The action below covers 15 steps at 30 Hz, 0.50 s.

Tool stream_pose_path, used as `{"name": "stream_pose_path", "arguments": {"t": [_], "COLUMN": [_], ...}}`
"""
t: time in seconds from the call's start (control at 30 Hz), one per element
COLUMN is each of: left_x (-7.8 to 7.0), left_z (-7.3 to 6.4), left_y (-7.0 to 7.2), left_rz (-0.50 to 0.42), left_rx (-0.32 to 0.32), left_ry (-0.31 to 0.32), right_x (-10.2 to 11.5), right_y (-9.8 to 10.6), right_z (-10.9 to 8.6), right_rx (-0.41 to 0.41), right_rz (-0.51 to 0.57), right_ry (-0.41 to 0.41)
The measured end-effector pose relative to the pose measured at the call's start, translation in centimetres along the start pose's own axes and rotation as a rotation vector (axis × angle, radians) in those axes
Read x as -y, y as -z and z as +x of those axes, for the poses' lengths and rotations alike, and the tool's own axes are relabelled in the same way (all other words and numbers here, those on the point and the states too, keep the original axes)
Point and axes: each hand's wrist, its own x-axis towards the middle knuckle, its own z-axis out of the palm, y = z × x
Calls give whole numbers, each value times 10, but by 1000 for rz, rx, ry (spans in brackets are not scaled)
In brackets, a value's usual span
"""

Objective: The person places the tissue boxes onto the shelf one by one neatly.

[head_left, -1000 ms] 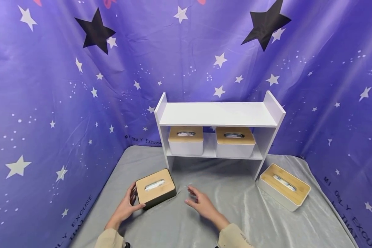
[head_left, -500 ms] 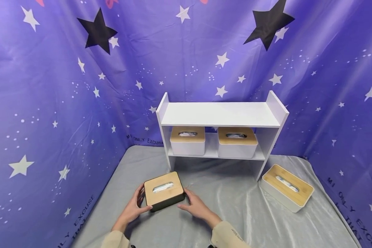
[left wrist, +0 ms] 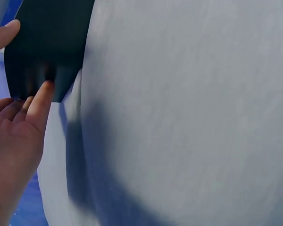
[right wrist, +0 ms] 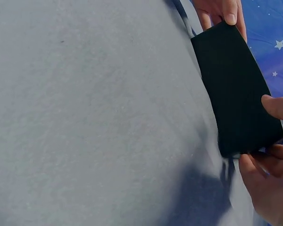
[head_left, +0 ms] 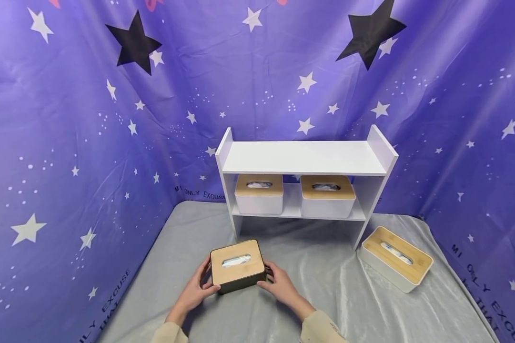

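Note:
A dark tissue box (head_left: 244, 281) with a light wooden lid and white tissue in its slot is between my two hands, low in the head view. My left hand (head_left: 193, 289) grips its left end, thumb on the front side. At the right end my right hand (head_left: 282, 287) holds it the same way. The left wrist view has the box's dark side (left wrist: 49, 42) at upper left, with fingertips against it. In the right wrist view both hands are on the box (right wrist: 236, 89). Whether it touches the cloth is hard to tell.
Behind stands a white two-tier shelf (head_left: 304, 157). On its lower tier sit two white tissue boxes with wooden lids, one left (head_left: 259, 204) and one right (head_left: 327, 207). Another white tissue box (head_left: 386, 271) lies angled on the grey cloth (head_left: 338, 314) at right. Purple star-printed curtains (head_left: 90, 190) surround everything.
The dark tissue box has moved rightward and turned a little straighter. My right hand, apart from it one second ago, has come to its right end and taken hold. My left hand moved along with it.

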Motion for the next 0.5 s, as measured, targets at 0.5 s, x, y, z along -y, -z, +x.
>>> {"name": "stream_pose_path", "arguments": {"t": [0.5], "left_x": [-7], "left_z": [9], "left_y": [-31], "left_rz": [-102], "left_rx": [33], "left_ry": [-46], "right_x": [-8], "right_y": [24], "right_z": [-12], "right_rx": [-217], "right_rz": [113], "right_ry": [-31]}}
